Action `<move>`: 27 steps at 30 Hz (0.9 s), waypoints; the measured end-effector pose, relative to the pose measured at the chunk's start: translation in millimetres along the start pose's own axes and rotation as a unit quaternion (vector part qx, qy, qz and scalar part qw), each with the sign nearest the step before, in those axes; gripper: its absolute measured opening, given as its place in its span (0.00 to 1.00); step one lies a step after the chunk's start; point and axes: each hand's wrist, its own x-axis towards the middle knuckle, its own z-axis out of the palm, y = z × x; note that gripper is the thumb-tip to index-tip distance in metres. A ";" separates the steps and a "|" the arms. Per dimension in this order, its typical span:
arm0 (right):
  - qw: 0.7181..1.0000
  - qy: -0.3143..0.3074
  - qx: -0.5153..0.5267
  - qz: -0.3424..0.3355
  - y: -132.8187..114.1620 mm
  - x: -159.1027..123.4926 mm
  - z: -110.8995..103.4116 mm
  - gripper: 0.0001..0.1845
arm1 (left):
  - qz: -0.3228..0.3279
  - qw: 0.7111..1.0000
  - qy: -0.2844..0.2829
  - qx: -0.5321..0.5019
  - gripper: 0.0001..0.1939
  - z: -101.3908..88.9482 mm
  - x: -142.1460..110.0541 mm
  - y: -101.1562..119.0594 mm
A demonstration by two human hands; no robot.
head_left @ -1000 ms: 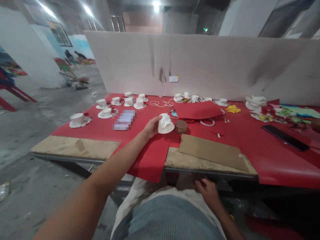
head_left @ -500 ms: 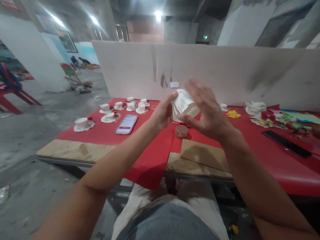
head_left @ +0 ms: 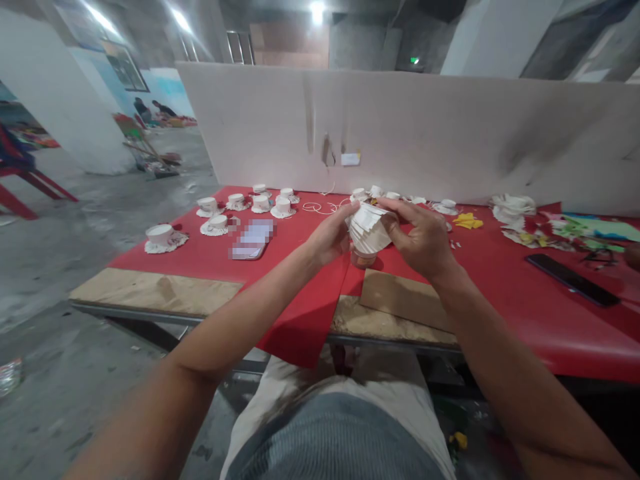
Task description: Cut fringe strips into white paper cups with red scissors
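Note:
Between my hands, above the table, is a white pleated cup-shaped piece [head_left: 369,230], its folds fanned out. My left hand [head_left: 333,233] grips its left side, thumb at the upper edge. On the right edge, my right hand [head_left: 423,237] is closed with thumb and fingers pinching the piece. Just below stands a small round brownish container [head_left: 361,260], partly hidden by the piece. Small white hat-like pieces with ruffled brims, one of them a larger one [head_left: 163,237] at the front, sit on the left of the red-covered table [head_left: 300,287].
A phone with a lit screen [head_left: 253,240] lies left, a dark phone [head_left: 573,280] right. A brown cardboard piece [head_left: 405,300] rests at the front edge. Yellow scraps [head_left: 467,221] and white crumpled material [head_left: 513,208] lie right. A pale board [head_left: 425,133] stands behind.
My right hand, raised and spread before, has come down and closed on the right edge of the pleated piece. The piece has tipped and now partly covers the round container.

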 end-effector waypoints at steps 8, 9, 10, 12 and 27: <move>0.996 -0.082 -0.022 0.031 29.5 5.9 14.9 0.20 | 0.009 0.994 0.102 0.027 0.13 -14.8 15.8 -23.0; 0.994 -0.094 -0.032 0.036 32.3 7.7 18.6 0.19 | -0.001 0.995 0.096 0.026 0.14 -15.4 16.9 -25.7; 0.993 -0.102 -0.042 0.041 34.1 9.7 21.7 0.19 | -0.010 0.996 0.083 0.022 0.15 -15.8 17.9 -27.4; 0.991 -0.110 -0.060 0.051 35.4 14.0 27.0 0.19 | -0.017 0.998 0.059 0.009 0.16 -17.4 20.5 -28.1; 0.970 -0.221 -0.010 0.104 73.0 20.7 98.3 0.14 | -0.058 0.984 0.128 -0.109 0.18 -94.4 56.1 -46.9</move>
